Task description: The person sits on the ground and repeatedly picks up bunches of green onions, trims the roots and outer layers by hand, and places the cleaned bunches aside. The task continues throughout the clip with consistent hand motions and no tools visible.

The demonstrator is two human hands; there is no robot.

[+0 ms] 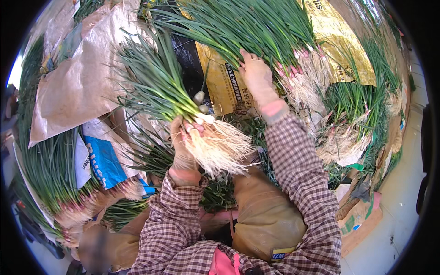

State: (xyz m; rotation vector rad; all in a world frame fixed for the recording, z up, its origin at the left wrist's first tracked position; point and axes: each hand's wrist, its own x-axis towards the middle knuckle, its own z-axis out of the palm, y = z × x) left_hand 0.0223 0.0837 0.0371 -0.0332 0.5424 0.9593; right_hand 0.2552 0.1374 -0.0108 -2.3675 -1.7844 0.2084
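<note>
My left hand (182, 147), in a thin light glove, is closed around a bunch of spring onions (185, 103) near its pinkish-white bulbs. The long pale roots hang towards my lap and the green leaves point up and left. My right hand (256, 75), gloved too, reaches to the stems at the lower left edge of a large pile of spring onions (251, 27); its fingertips are partly among the stems, and whether it grips any cannot be told. The pile lies on yellow and black printed sacks (215, 82), its bulbs and roots towards me.
Brown-white sheeting (79, 75) covers part of the left side. More spring onions (51, 168) lie at the left beside a blue and white sack (105, 158); another heap (354, 117) lies at the right. Loose leaves (218, 196) lie before my knees. Pale floor (395, 220) shows at lower right.
</note>
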